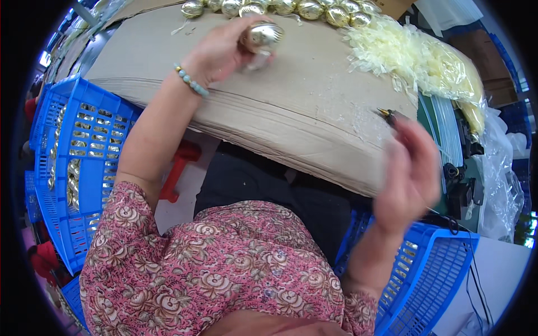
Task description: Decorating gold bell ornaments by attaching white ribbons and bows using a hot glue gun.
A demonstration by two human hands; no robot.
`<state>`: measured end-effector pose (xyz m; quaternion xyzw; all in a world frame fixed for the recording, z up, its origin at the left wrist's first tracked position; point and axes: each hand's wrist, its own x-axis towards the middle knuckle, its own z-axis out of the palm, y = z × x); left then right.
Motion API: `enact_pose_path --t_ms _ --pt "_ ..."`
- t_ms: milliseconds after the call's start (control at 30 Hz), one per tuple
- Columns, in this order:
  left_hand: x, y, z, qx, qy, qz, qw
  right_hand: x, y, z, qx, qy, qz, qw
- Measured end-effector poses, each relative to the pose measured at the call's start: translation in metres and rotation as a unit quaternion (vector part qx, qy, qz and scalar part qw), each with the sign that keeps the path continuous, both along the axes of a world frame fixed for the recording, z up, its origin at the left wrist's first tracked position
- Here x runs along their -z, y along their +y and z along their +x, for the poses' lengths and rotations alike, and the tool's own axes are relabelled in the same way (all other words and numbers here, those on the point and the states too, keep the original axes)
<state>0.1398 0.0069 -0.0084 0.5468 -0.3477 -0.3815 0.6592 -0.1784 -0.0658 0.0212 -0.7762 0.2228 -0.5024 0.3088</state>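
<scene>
1. Over the far part of the counter (297,95), left of its middle, the left hand (221,50) held a gold ball (263,37), raised just short of the row of gold balls (308,9) along the far edge.

2. The left grip was narrowed around the ball, leaving much of its shiny face bare. A pale bit beneath it was too blurred to make out. Good handling here, I judged, meant firm but light finger pressure – the smooth shell looked easy to dent or let slip.

3. Toward the counter's right edge, the right hand (412,168) was blurred, its grip closed on a dark tool (388,114) with a brass-coloured point. The point stood well apart from the ball.

4. Keeping that point clear of the left fingers seemed the main care: the ball was best turned to suit the tool, with the wrist loose and the fingers behind the shell.

5. At the far right corner lay loose pale yellow strips (381,47). Whitish flecks (356,120) marked the cardboard nearer the tool – a sleeve or a finished surface was better kept off them.
</scene>
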Motion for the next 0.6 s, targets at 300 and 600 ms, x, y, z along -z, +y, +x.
enact_pose_path --t_ms 300,600 --pt "0.004 -0.042 -0.072 0.166 0.18 -0.008 0.97 0.031 -0.039 0.096 -0.015 0.092 -0.084 0.992" --pt "-0.007 -0.054 -0.097 0.115 0.0 -0.02 0.993 0.024 -0.048 0.063 -0.051 -0.027 -0.032 0.998"
